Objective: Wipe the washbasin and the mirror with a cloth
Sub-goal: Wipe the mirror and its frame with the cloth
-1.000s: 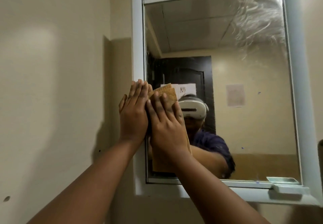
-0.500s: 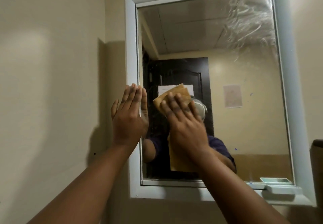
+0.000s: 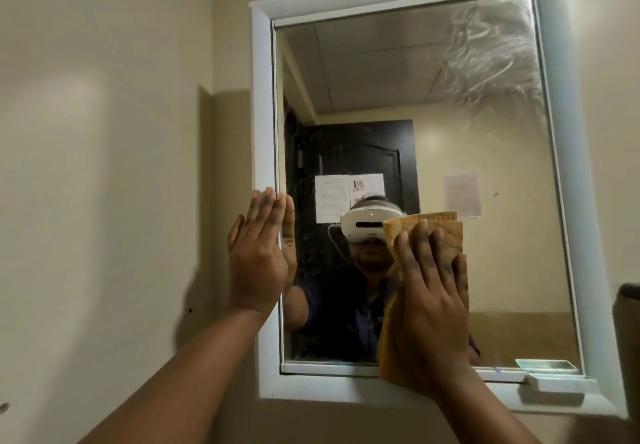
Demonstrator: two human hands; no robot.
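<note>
- Pressing flat on the glass: right hand (image 3: 429,291), fingers straight and together, pointing toward 12 o'clock, palm against the cloth (image 3: 427,232). Grip state: released, nothing pinched; the cloth is pinned between palm and glass.
- Right forearm rises from the 5 o'clock corner of the view, wrist roughly in line with the hand.
- Cloth: orange-tan, folded. Its top edge shows above the fingertips; a loose tail hangs below the wrist and crosses the lower inner edge of the frame.
- Cloth position on the mirror (image 3: 450,125): right of centre in the lower half of the glass, at about 5 o'clock from the glass centre.
- Left hand (image 3: 258,263) flat, fingers straight and close together, pointing to 12 o'clock, thumb out toward 9 o'clock. Grip state: released, holding nothing. It lies over the left inner edge of the white frame (image 3: 260,97); its reflection meets it in the glass.
- Left forearm comes up from the 7 o'clock corner, extended.
- Hands well apart; the left sits at 9 o'clock from the right.
- Swirled smear marks (image 3: 491,52) cover the glass toward 1 o'clock.
- Small white tray (image 3: 557,386) sits on the frame's lower ledge, at 4 o'clock from the right hand.
- Beige wall (image 3: 104,132) lies at 9 o'clock from the frame.
- Washbasin not in view.
</note>
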